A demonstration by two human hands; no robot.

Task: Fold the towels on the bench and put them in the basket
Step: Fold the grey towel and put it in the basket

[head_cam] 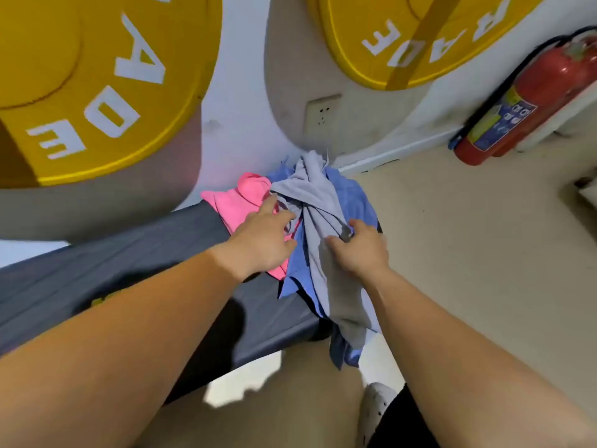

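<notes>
At bench (113,279) far end, grey towel (316,195): soft, limp, tangled. My right hand (361,250) pinches its middle; left hand (261,240), fingers spread, rests on pink towel (235,202). I would seek corner.

Towel pile (318,192) on bench (129,276) end: under left-hand fingers (269,202), touching right-hand fingers (336,242). Extinguisher (529,92) well right of them, wall socket (323,113) beyond.
</notes>
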